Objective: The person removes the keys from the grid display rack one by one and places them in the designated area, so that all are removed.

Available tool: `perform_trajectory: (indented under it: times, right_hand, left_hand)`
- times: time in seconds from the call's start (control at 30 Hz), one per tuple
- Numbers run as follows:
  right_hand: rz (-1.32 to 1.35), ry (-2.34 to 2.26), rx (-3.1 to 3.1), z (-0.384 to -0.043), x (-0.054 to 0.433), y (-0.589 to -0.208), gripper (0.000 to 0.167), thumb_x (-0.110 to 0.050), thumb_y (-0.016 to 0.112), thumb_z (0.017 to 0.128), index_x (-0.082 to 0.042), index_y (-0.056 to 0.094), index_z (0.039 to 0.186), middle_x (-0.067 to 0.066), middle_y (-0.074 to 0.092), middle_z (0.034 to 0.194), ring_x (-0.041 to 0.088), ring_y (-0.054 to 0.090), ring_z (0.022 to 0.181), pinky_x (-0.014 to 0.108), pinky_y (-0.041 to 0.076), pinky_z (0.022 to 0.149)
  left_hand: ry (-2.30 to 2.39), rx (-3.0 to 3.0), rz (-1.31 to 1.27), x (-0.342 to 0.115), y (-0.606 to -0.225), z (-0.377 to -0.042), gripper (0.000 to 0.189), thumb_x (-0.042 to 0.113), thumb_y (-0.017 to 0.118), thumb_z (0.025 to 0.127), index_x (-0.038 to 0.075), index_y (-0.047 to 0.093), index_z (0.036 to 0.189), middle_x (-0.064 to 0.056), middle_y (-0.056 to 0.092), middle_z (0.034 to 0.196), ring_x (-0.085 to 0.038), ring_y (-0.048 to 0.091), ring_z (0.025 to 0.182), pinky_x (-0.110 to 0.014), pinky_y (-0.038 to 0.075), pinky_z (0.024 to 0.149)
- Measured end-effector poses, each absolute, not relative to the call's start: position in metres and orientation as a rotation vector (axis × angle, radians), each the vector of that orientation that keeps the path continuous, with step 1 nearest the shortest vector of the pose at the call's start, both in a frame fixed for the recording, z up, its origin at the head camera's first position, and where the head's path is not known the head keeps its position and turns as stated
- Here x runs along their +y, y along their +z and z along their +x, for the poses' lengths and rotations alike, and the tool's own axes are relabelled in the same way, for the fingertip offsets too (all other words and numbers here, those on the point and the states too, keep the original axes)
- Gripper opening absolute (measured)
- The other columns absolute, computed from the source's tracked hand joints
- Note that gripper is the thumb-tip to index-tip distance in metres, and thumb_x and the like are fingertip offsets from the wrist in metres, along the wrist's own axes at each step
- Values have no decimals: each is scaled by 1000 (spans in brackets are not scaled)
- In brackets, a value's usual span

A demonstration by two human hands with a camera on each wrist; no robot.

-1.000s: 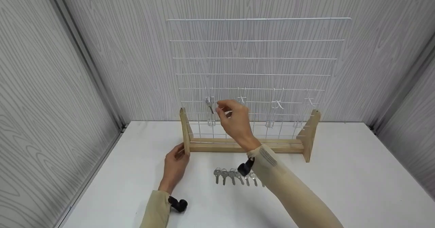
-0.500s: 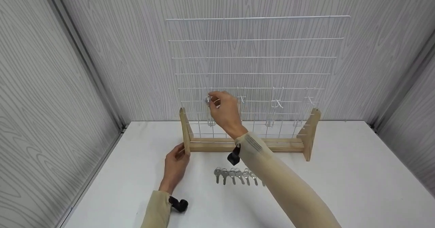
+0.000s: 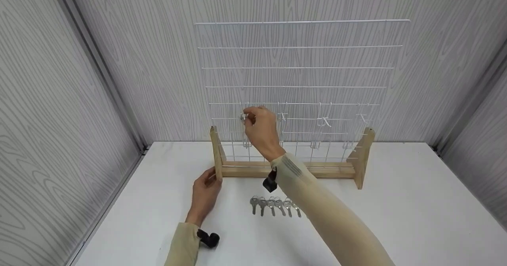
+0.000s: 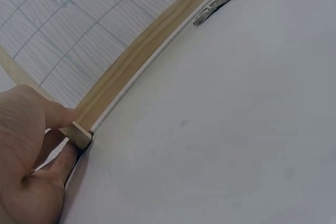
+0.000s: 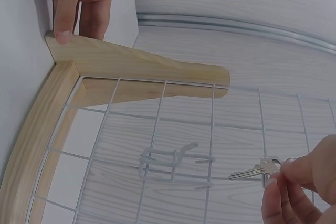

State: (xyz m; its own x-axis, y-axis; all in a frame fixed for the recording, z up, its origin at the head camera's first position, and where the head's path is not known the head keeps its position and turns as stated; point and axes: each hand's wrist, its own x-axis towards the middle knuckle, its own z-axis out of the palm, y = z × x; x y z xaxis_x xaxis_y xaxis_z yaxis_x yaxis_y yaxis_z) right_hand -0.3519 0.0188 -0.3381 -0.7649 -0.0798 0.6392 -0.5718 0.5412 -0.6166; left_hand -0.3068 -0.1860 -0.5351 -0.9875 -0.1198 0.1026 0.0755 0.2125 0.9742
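A white wire grid point(image 3: 301, 87) stands upright in a wooden stand point(image 3: 287, 173). My left hand point(image 3: 206, 192) grips the front foot of the stand's left end piece, thumb on one side and fingers on the other in the left wrist view. At the grid's left hook, my right hand point(image 3: 263, 129) pinches a silver key point(image 5: 257, 170) by its head and ring. The key's blade points away from the fingertips in the right wrist view. Whether its ring sits on the hook is hidden by the fingers.
Several silver keys point(image 3: 271, 205) lie in a row on the white table point(image 3: 158, 167) in front of the stand, some behind my right sleeve. White hooks point(image 3: 324, 121) hang along the grid in two rows. Wood-grain panels point(image 3: 35, 119) enclose the table at the sides and back.
A second ago the key hung at the left hook with my right hand just right of it. That hand has moved left and now pinches the key. My left hand stays put.
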Motion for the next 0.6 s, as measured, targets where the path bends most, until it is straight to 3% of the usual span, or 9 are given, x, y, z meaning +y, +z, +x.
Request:
perform_trajectory:
  times: [0.6]
  right_hand:
    - [530, 1268, -2223, -348, 25, -335, 9, 2, 68, 100, 3, 76, 103, 15, 77, 101, 27, 75, 91, 36, 66, 80]
  left_hand:
    - [-1864, -2327, 50, -185, -535, -307, 53, 15, 62, 106, 7, 50, 157, -17, 55, 157, -35, 56, 145, -45, 53, 119]
